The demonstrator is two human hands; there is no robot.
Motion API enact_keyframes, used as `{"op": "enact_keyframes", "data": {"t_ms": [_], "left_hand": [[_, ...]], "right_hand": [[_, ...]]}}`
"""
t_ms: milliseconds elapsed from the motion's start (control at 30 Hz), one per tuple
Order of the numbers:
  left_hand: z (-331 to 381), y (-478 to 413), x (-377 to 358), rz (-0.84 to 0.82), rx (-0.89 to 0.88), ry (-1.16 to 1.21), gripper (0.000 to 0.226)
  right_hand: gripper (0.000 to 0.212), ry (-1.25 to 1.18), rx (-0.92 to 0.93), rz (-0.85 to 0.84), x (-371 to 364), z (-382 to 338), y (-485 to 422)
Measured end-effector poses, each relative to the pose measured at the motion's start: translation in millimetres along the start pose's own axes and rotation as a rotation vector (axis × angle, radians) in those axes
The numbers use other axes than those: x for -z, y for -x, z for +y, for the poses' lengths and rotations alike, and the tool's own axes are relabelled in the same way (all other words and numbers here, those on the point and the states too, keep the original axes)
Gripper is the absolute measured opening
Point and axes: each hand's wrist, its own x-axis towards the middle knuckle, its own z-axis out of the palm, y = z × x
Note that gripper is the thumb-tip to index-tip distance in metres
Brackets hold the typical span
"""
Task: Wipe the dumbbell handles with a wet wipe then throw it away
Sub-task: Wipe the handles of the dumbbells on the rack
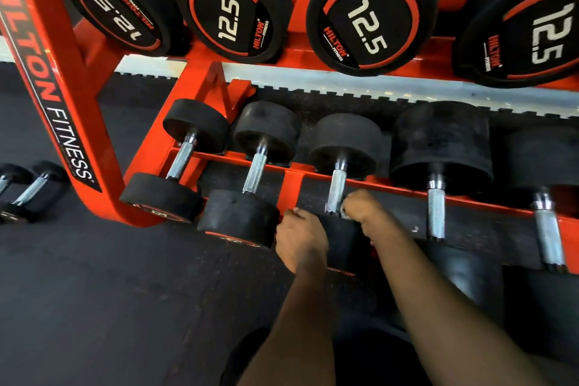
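I'm closing my right hand [360,207] around the near end of the handle [337,185] of the third dumbbell [346,141]. The wipe [343,212] is pressed between my fingers and the steel, and only a small pale crumple is showing at the hand's left edge, touching the knurling. I'm curling my left hand [302,240] over that dumbbell's near head [341,244], just left of the handle, probably to stop it rolling in its cradle while I'm rubbing.

The handle is looking bright, silver and cross-hatched, with its far part bare beyond my fingers. I can't tell whether it's wet.

Left of this dumbbell, two smaller ones [255,172] are lying on the same red rack [291,178]; right of it, two bigger ones [436,213] are sitting likewise. Above it, the upper shelf is carrying heads marked 12.5 [235,9]. I'm judging the wiping as under way, with the throwing away not yet done.
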Motion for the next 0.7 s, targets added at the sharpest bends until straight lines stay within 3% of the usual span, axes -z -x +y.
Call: {"op": "enact_keyframes", "data": {"t_ms": [100, 267, 400, 567, 700], "left_hand": [[1, 1, 1, 0.008, 0.0, 0.003, 0.043], [1, 2, 0, 0.009, -0.013, 0.02, 0.043], [0, 2, 0, 0.008, -0.017, 0.01, 0.043], [1, 0, -1, 0.0, -0.019, -0.002, 0.042], [-1, 0, -1, -0.007, -0.021, -0.006, 0.043]], "right_hand": [[0.01, 0.058, 0.027, -0.082, 11, 3, 3], [0.012, 0.062, 0.02, -0.039, 6, 9, 0], [0.017, 0.036, -0.021, -0.117, 5, 5, -6], [0.008, 0.066, -0.003, 0.041, 10, 10, 2], [0.015, 0.054, -0.04, -0.104, 7, 2, -2]]}}
